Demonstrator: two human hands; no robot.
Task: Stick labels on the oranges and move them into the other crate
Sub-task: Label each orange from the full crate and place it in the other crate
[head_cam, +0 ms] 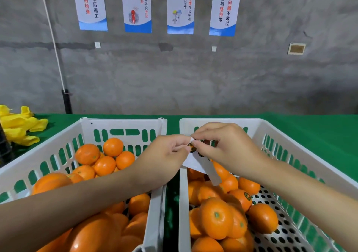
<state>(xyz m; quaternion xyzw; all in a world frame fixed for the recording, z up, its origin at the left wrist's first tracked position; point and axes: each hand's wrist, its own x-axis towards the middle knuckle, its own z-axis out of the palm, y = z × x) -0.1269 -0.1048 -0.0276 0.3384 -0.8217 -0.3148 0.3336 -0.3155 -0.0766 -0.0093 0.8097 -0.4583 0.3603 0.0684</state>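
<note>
Orange fruit fills both crates while two bare hands peel a sticker above them.

Round glossy oranges [216,217] heap nearest in the white perforated plastic crate on the right [302,209], one showing a dark round label [247,196]; these look firm, fairly weighty and smooth, best cupped around the middle. More unlabelled oranges [108,160] lie in the white slotted plastic crate on the left [48,151]. Above the gap between the crates, the left hand [166,154] pinches a white, limp backing sheet of dark round stickers [201,164], fingers curled closed on its edge. The right hand [224,147] nips at one sticker with thumb and fingertip: thin, light, tacky, best lifted by its rim. Beyond lie a green table cover [310,123] and yellow gloves [19,125].
</note>
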